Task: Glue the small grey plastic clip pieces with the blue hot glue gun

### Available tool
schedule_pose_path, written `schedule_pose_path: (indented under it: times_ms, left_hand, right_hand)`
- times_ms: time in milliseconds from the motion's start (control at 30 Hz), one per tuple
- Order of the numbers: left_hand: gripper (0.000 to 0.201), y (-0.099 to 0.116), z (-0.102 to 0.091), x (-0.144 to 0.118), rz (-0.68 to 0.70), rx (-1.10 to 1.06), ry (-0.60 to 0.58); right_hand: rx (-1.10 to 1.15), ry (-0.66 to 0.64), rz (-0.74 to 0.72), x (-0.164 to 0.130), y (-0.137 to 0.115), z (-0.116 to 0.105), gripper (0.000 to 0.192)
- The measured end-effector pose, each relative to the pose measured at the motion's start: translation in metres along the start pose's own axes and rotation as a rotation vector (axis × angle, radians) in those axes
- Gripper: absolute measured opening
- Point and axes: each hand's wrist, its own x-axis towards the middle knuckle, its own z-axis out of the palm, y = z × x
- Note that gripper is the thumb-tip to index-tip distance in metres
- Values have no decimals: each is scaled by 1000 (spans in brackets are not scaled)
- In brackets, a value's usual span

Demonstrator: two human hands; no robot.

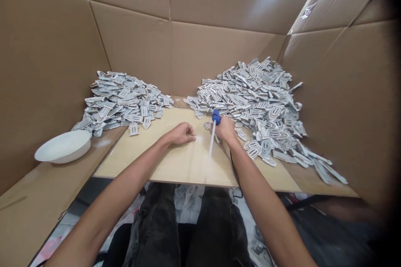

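Note:
My right hand (225, 128) is wrapped round a blue air blow gun (216, 116), whose long thin pale nozzle points back towards me over the yellowish board (175, 162). Near the middle of that board rests my left hand (182, 133), fingers curled in towards the thumb; anything between them is too small or hidden to make out. A faint whitish patch shows on the board beside its fingertips. Flat grey-white slotted pieces (250, 91) lie in a big heap just beyond my right hand. Some loose ones lie close to that wrist.
A smaller heap of similar pieces (125, 96) lies at the back left. The white oval bowl (62, 146) stands on cardboard at the left. Tall cardboard walls (219, 46) enclose the back and sides. A dark hose or cord (233, 167) hangs over the front edge by my right forearm.

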Motion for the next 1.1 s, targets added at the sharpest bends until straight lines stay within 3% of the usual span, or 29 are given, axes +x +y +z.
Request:
schedule_pose_path:
  times_ms: [100, 300, 467, 667, 833, 967, 1100]
  left_hand:
    - [20, 1, 0, 0, -21, -63, 20]
    - [37, 14, -3, -1, -14, -237, 225]
    - [47, 23, 1, -6, -62, -432, 113]
    - [51, 25, 2, -5, -78, -401, 243]
    - [43, 20, 1, -2, -52, -359, 287]
    - [32, 15, 3, 1, -95, -406, 308]
    - [33, 8, 3, 1, -129, -370, 390]
  right_hand:
    - [159, -49, -100, -2, -6, 2, 10]
    - [333, -110, -234, -7, -12, 9, 17]
    - [487, -113, -210, -9, -19, 12, 27]
    - [669, 89, -277, -9, -20, 19, 30]
    - [706, -13, -308, -10, -23, 19, 26]
    - [702, 62, -329, -11, -22, 18, 23]
    - [664, 132, -372, -9, -18, 18, 23]
